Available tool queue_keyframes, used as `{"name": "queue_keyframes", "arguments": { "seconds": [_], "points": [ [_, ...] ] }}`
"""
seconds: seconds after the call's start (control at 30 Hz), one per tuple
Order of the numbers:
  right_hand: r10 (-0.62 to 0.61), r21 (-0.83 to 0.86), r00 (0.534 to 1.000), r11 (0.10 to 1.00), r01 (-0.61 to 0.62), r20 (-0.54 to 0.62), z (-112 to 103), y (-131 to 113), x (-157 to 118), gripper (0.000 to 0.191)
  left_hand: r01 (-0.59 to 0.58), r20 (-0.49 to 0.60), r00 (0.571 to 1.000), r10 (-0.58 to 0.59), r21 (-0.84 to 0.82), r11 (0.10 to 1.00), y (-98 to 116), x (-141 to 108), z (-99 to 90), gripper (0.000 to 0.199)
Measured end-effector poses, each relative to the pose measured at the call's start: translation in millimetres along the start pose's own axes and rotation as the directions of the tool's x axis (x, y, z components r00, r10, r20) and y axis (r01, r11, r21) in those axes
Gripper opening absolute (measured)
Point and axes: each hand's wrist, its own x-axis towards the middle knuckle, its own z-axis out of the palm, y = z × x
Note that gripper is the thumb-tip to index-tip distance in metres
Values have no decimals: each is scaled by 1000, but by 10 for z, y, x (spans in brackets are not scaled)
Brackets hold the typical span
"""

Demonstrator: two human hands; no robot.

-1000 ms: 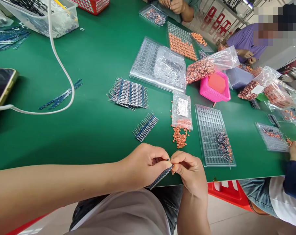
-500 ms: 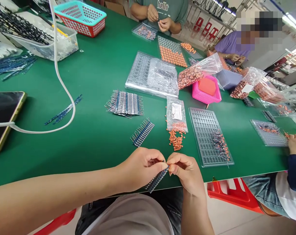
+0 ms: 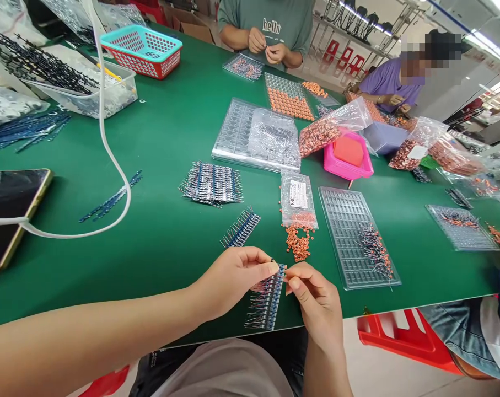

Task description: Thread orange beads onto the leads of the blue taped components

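My left hand [image 3: 237, 278] pinches the upper end of a blue-and-white strip of small parts with wire leads [image 3: 265, 309], which hangs down near the table's front edge. Close against the strip's top right corner, my right hand [image 3: 318, 298] has thumb and forefinger pinched together. A speck of orange shows at those fingertips, too small to make out. Just beyond my hands lies a loose pile of small orange rings [image 3: 298, 245], spilling from a labelled clear bag [image 3: 297, 196]. Another short strip [image 3: 242, 227] and a stack of strips [image 3: 212, 183] lie past my left hand.
On the right, a clear ribbed tray [image 3: 343, 237] holds orange-tipped wired parts [image 3: 376, 251]. Farther back are a stacked clear tray [image 3: 231, 132] and a pink basket [image 3: 349, 170]. A white cable [image 3: 105, 135] and a phone [image 3: 16, 212] are at left. Co-workers sit across and at right.
The strip has turned so its face and leads now show, and it hangs more upright. My hands stay close together at its top end. The view has tilted up slightly.
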Motion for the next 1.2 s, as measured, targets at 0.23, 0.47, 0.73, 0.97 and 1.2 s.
{"name": "queue_keyframes", "arguments": {
  "seconds": [0.23,0.47,0.73,0.97,1.2],
  "points": [
    [-40,-97,999,994,39,-8,38,-54,-3,11,47,-1,999,-48,-105,993,5,-1,1,24],
    [-42,-96,999,994,42,1,39,-33,-17,12,28,12,1000,-27,-139,990,-29,12,-4,20],
    [-31,-81,999,996,28,-38,47,-23,-45,11,-12,9,1000,13,-69,998,-24,-15,12,15],
    [-54,-41,996,998,51,-76,23,9,-46,9,-73,15,997,72,217,973,-74,-71,50,19],
    [-75,-44,997,996,74,-16,28,-37,-21,2,-114,40,994,106,350,930,-131,-83,61,25]
  ]
}}
